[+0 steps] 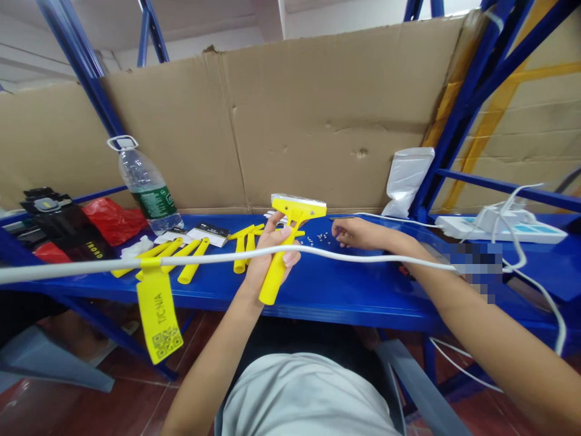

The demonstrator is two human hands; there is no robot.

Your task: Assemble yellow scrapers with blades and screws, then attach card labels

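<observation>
My left hand (259, 270) is closed around the handle of a yellow scraper (297, 211), whose wide head with a pale blade edge points up and away from me. Two small screws or holes show on the head. To the right, my right hand (356, 233) is low over the blue table (313, 284) with its fingers curled together; what they hold, if anything, is too small to make out. Several tiny screws (321, 237) lie scattered just left of it. More yellow scraper handles (194, 261) rest on the table left of my left hand.
A white cable (385, 258) with a yellow tag (158, 312) crosses in front of the camera. A water bottle (152, 194), red bag (111, 219) and black box (72, 227) stand left. A power strip (540, 230) lies right; cardboard (340, 109) backs the table.
</observation>
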